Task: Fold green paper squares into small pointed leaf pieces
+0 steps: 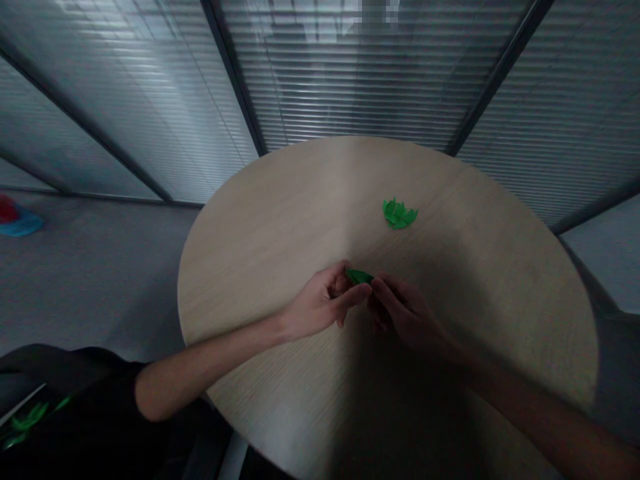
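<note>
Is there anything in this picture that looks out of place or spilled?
Perhaps one thing: a red-and-blue object at the left edge, apparently on the floor, away from the table. It is blurred and cut off. No spill shows around the spiky green piece or the small held piece.

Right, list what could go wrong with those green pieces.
The small green piece could slip or bend, as the left hand and right hand hold it with their fingers. Shadow around the right hand may make fine handling harder. The spiky green cluster on the table beyond might get knocked by a forward reach.
</note>
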A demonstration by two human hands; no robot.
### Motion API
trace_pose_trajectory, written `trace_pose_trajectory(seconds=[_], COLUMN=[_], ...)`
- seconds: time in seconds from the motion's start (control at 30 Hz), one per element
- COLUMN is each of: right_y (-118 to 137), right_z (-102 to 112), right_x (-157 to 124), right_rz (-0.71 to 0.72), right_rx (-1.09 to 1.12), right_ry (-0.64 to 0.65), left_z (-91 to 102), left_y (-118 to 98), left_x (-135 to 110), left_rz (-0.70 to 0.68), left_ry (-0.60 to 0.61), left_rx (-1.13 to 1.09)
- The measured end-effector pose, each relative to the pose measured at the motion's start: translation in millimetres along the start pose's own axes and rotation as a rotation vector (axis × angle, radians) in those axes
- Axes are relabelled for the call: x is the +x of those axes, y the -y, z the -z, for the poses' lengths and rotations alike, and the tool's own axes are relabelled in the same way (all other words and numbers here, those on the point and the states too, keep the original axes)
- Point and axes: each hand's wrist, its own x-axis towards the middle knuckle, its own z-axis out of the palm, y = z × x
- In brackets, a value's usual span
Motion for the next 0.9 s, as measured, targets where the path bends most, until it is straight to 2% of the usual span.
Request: trace_pose_trajectory(seconds=[0.2, 0.4, 0.73, 0.9], right_y=[-0.5, 1.4, -1.8, 2.2], right_z=[7.0, 11.8, 6.8, 6.2], right_x=[-1.1, -0.3, -1.4, 1.5], right_rz=[0.034, 0.062, 0.047, 0.049], right_rx=[-0.152, -0.277, -0.221, -0.130], right_ry=[0.081, 0.042, 0.004, 0.014], left_z=[2.9, 3.0, 3.6, 4.2], left_y=[-0.2, 4.8, 3.2, 3.5], left_x=[-0.2, 0.3, 0.6, 0.5], left_rz=[-0.033, 0.008, 0.012, 0.003], left_ry=[-0.091, -0.079, -0.056, -0.091], left_rx=[0.098, 0.042, -0.017, -0.005])
